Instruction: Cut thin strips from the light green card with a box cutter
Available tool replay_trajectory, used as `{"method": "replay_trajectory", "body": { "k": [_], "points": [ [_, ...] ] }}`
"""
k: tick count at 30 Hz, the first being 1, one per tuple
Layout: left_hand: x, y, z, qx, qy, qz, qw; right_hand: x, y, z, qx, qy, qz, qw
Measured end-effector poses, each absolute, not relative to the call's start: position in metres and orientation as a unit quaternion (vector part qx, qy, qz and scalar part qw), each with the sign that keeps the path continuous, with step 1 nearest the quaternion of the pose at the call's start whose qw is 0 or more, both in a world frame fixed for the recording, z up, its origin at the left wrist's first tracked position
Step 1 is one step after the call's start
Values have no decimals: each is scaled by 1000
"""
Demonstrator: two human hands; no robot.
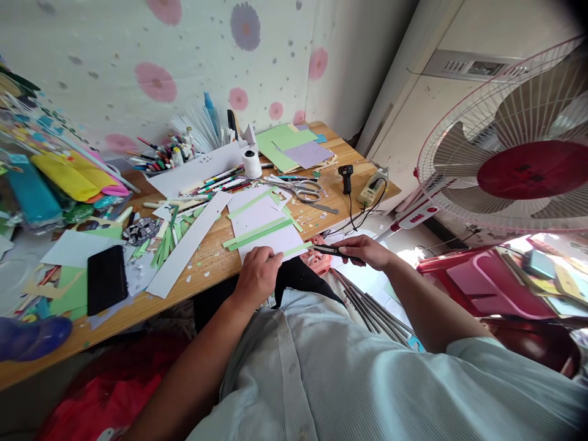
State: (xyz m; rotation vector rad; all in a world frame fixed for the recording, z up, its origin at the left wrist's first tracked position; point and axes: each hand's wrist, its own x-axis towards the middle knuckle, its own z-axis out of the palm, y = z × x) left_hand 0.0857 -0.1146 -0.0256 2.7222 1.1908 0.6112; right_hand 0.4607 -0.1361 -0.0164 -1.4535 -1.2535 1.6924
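My left hand [260, 269] is closed at the near edge of a white sheet [248, 211], with thumb and fingers pressed at the left end of a light green paper strip [297, 250]. Its fingertips are partly hidden. In my right hand [367, 252] is a slim black utility knife [333, 250], its tip pointing left at the strip's right end. More green strips [261, 233] lie across the white sheet. Steel scissors [305, 191] and a flat metal blade [324, 209] lie beyond the sheet.
A long white card strip [188, 245], paper offcuts [168, 245] and a black phone [106, 278] lie to the left. Farther back are a thread spool [251, 164], markers and coloured paper [294, 147]. A power strip [373, 187] and a fan [514, 141] stand on the right.
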Motion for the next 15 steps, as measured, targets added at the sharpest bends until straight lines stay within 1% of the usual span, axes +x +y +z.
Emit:
{"method": "replay_trajectory", "body": {
  "k": [4,15],
  "points": [
    [77,-119,-27,901,387,191,44,460,-137,-16,-541,-475,633,285],
    [79,-117,-34,894,390,218,33,455,-151,-17,-561,-464,621,290]
  ]
}}
